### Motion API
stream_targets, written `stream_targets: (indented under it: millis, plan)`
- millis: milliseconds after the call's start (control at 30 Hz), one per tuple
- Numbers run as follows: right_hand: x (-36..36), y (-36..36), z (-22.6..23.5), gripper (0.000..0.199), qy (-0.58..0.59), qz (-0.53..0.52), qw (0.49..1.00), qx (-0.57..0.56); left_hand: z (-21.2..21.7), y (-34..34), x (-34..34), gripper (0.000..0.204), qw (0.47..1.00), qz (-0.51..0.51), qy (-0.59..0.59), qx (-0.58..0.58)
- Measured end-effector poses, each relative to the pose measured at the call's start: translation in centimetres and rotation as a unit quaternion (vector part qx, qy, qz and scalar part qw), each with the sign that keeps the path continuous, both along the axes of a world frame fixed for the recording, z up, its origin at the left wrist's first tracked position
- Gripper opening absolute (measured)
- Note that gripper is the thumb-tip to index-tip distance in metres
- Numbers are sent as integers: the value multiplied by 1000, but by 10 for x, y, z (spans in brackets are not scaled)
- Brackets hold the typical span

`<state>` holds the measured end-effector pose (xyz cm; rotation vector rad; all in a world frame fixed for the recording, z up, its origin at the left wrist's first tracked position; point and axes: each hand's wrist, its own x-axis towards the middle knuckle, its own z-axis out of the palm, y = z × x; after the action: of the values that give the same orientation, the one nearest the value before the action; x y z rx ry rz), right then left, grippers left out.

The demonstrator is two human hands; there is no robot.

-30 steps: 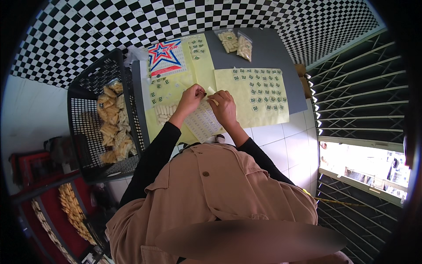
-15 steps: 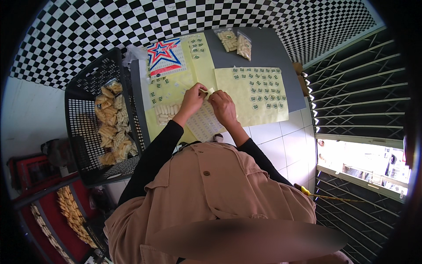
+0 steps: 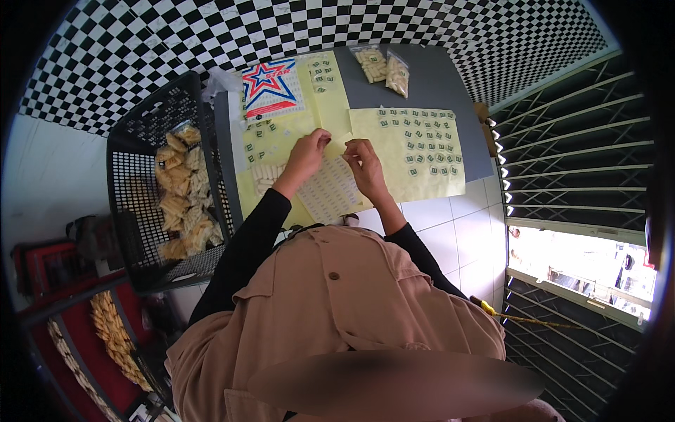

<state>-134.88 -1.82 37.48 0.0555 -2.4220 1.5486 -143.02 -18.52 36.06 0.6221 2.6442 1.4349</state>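
**Two hands on one yellow strip**

Both hands meet above the grey table (image 3: 436,84). The left hand (image 3: 304,156) and right hand (image 3: 362,160) each pinch an end of a small yellow strip (image 3: 337,145), held just above the sticker sheet (image 3: 327,193) at the table's near edge. Keep the pinches light and the strip taut. Both wrists angle inward, fingers curled.

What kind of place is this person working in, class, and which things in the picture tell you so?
Probably a small shop or home workshop for hand packing. A grey table holds yellow sticker sheets and small filled bags, a black basket is full of similar packets, and a metal shutter grille stands alongside.
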Motion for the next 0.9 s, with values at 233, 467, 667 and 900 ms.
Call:
stream_targets:
  millis: [233,467,667,900]
  plan:
    - [-1,9,-9,12,-50,-32,997,-55,30,-63,2,50,948,-23,-27,-316]
    - [-2,2,-18,14,-78,-4,992,-95,19,-76,4,47,938,-28,-101,-330]
    - [-5,-9,7,17,-133,47,976,-165,51,-92,6,18,998,6,-45,42]
    - [-12,-35,59,18,-75,99,963,-239,99,-80,34,8,978,60,-121,160]
